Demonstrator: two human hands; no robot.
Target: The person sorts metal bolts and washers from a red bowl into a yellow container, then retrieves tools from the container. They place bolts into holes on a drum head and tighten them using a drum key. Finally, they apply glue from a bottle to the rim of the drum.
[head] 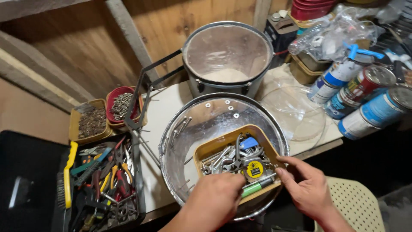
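A yellow plastic tray (214,146) full of wrenches, bolts, a round tape measure (254,169) and a green marker (252,189) rests on a clear-headed drum (189,141) lying flat on the bench. My left hand (213,199) reaches into the tray's near side, its fingers curled down among the metal tools. My right hand (304,182) holds the tray's near right corner, thumb on the rim. What the left fingers touch is hidden.
A second drum (227,53) stands tilted behind. Left: a black crate of pliers and screwdrivers (107,180), a yellow tub of screws (90,122), a red tub of nails (122,105). Right: several paint cans (365,96), a clear drumhead (296,111), a cream plastic stool (354,204).
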